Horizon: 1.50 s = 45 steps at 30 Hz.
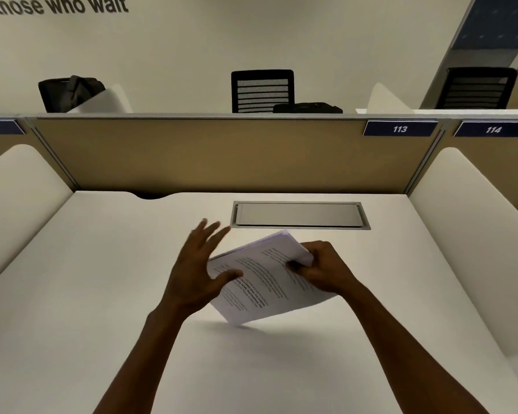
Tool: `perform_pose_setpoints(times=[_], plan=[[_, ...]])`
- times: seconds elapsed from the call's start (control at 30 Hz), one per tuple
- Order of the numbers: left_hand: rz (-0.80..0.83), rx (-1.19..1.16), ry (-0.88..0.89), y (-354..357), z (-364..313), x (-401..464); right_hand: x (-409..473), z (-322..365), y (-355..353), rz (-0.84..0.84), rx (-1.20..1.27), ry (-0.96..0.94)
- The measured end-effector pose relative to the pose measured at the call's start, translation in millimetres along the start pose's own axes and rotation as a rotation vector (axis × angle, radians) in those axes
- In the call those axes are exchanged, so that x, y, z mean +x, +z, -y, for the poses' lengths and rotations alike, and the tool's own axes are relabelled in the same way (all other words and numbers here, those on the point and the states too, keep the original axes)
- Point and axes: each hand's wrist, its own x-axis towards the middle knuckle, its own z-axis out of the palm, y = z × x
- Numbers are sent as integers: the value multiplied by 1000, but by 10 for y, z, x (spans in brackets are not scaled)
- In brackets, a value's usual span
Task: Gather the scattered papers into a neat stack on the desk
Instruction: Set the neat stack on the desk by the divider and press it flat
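Observation:
A stack of white printed papers (266,282) is held tilted above the middle of the white desk (102,294), its lower corner close to the surface. My right hand (323,267) grips the stack's right edge, thumb on top and fingers curled under. My left hand (198,264) is at the stack's left edge with its fingers spread and straight; its thumb lies on the top sheet. No loose sheets are visible elsewhere on the desk.
A grey metal cable flap (299,215) is set into the desk just behind the papers. A tan partition (207,153) closes off the back, with white side dividers left and right. Black chairs and bags stand beyond it.

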Motion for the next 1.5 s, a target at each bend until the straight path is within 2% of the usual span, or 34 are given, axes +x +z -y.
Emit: perform_pose_setpoints(times=[0.07, 0.13, 0.3, 0.4, 0.53, 0.7, 0.87, 0.93, 1.1, 1.37, 1.5], plan=[[157, -26, -35, -28, -110, 84, 77, 213, -111, 43, -70, -70], [207, -136, -65, -30, -152, 136, 136, 398, -197, 78, -102, -117], [65, -306, -138, -36, -180, 72, 184, 660, -335, 159, -144, -175], [16, -432, -257, -37, -140, -28, 166, 628, -556, 279, 95, -57], [-104, -688, -393, -104, -36, -160, 35, 315, -682, 231, 573, 48], [-203, -878, -468, -107, -1, -168, -125, 277, -111, 335, 617, 61], [-264, -898, -533, -54, 67, -92, -104, 420, 449, 11, 644, 135], [-288, -885, -542, -71, 86, -87, -67, 441, 581, -54, 638, 145], [-324, -873, -570, -183, 210, -115, 89, 495, 754, -90, 642, 128], [-514, -766, -695, -82, 497, -323, 237, 535, 1349, -94, 638, 106], [-495, -793, -710, 128, 658, -500, 158, 347, 1702, -77, 624, 172]])
